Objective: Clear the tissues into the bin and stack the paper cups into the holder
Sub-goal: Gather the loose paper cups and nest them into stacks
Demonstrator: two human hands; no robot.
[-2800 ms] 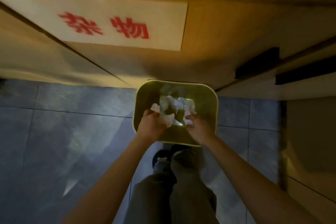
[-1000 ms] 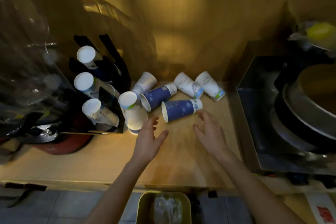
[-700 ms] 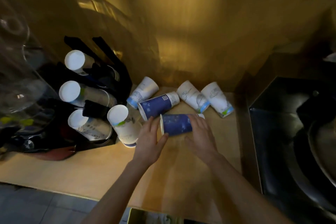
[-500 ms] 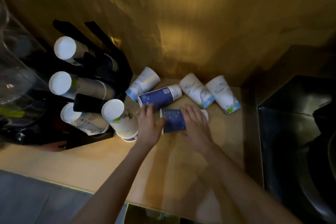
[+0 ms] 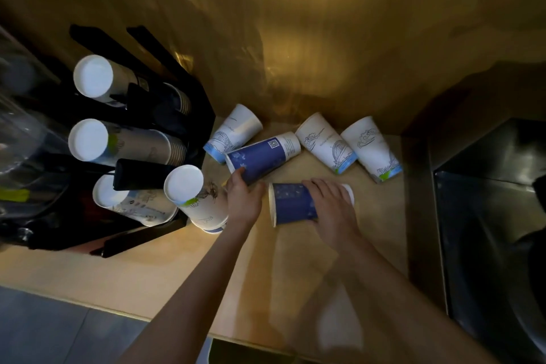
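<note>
Several paper cups lie on their sides on the wooden counter (image 5: pixel 295 269). My right hand (image 5: pixel 331 204) is closed over the nearer blue cup (image 5: pixel 291 204), whose mouth faces left. My left hand (image 5: pixel 243 198) grips the rim end of the farther blue cup (image 5: pixel 261 155). Three white cups lie behind: one at left (image 5: pixel 235 133), one in the middle (image 5: pixel 325 142), one at right (image 5: pixel 370 148). A white cup (image 5: pixel 198 201) stands upside down beside the black cup holder (image 5: pixel 183 91), which carries stacks of cups. No tissues are on the counter.
A clear water bottle (image 5: pixel 20 139) stands at the far left behind the holder. A steel sink (image 5: pixel 487 216) fills the right side. The wall rises directly behind the cups. The bin's rim (image 5: pixel 212 349) shows under the counter's front edge.
I dropped tissues into the bin, then turned to the counter. Both hands reached forward and closed, the right over the near blue cup, the left on the farther one.
</note>
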